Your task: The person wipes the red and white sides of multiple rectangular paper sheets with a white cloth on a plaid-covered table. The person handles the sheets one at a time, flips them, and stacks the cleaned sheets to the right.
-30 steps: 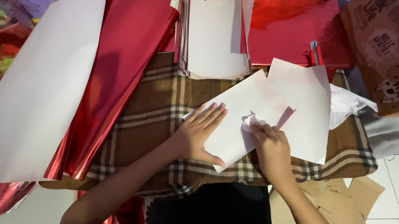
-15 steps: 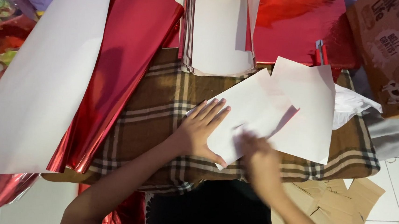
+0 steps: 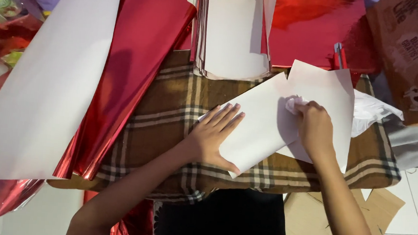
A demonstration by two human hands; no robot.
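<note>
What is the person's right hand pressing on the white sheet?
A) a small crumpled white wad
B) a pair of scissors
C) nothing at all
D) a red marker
A: the right hand grips a small crumpled white wad against the white sheet, which the left hand holds flat.

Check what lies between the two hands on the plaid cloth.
In the head view, only the white sheet spans that stretch: the left hand lies flat on its left edge, while the right hand presses a small white wad onto it.

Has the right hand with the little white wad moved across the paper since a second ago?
Yes. The right hand slid up the white sheet, farther from the person and toward the paper stack.
</note>
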